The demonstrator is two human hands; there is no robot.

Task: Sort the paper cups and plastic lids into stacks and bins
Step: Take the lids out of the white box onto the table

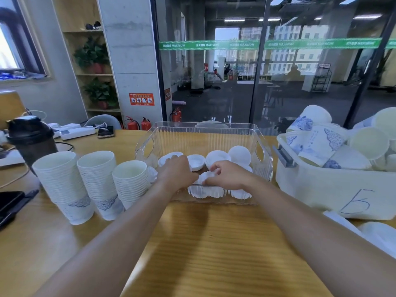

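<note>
Sorting well underway, judging by the layout: three nested stacks of paper cups (pixel 94 181) standing upright on the wooden table (pixel 192 243) at left, tallest outermost, shortest (pixel 130 181) just beside the clear bin (pixel 203 133). Reaching both hands into that bin: left hand (pixel 176 172) curling fingers down over a lid near the front wall, right hand (pixel 229 175) pinching a white plastic lid (pixel 206 176) between thumb and fingers, both seemingly setting or nesting lids, though exact contact under the left palm hard to tell. Holding several lids already (pixel 216 157), lying flat or leaning along the bin floor, a few more pressing against the front wall. Still waiting at right: the white tub (pixel 334 189) with a handwritten mark on its side, piling over its rim with loose unsorted cups (pixel 319 142) lying on their sides and tilted, plus pale round lids among them; so a fair share remaining, maybe around half. Materials: cups thin white paper with rolled rims and blue-grey printed pattern near the base, tapering; lids thin, matte white plastic, round, shallow, with raised edges; bin rigid transparent plastic, ribbed walls, cut-out handles; tub opaque, smooth, grey latch on its near end. Also a dark shaker bottle (pixel 32 140) standing behind the stacks.
</note>
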